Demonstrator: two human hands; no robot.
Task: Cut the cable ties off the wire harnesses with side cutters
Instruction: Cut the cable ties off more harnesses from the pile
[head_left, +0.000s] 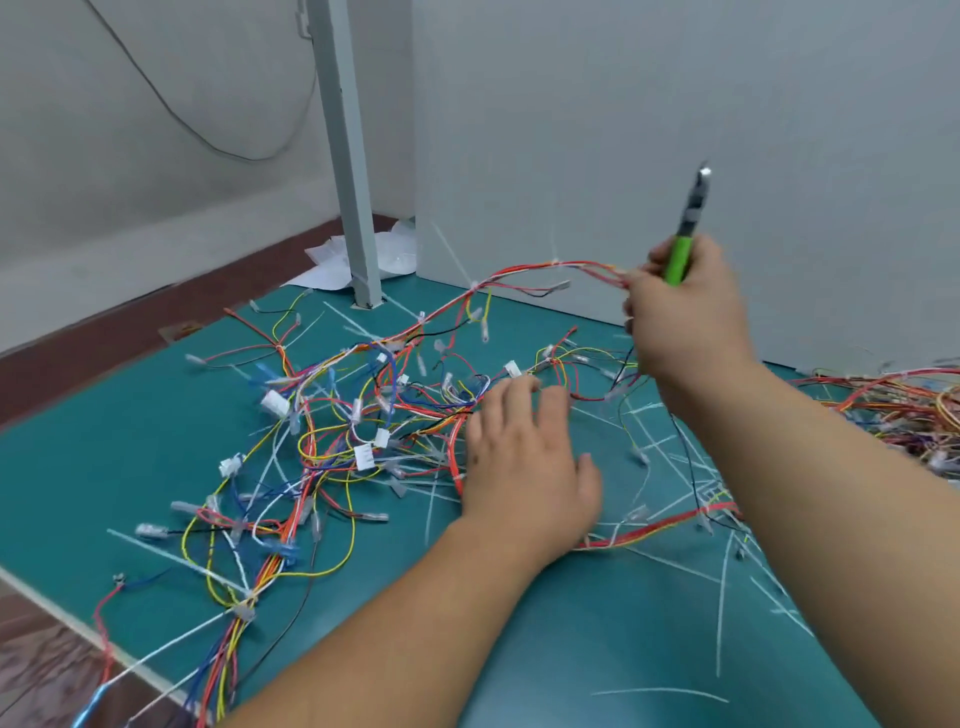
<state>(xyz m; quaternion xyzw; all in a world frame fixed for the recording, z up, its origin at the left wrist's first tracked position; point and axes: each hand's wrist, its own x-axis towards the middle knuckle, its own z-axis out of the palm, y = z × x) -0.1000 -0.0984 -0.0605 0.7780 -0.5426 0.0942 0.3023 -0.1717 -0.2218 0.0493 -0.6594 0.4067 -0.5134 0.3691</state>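
Observation:
A tangle of coloured wire harnesses (332, 431) with white connectors and white cable ties lies spread over the green mat (597, 634). My right hand (685, 306) grips the green-handled side cutters (684, 244), jaws pointing up, and also pinches the end of a red wire bundle (524, 273) lifted off the mat. White cable ties sit along that raised bundle. My left hand (524, 457) rests palm down, fingers spread, on the wires in the middle of the mat.
Cut white tie strips (722, 618) litter the mat's right half. Another harness pile (904, 410) sits at the right edge. A grey post (348, 156) and a grey panel (675, 130) stand at the back. The mat's left edge drops to the floor.

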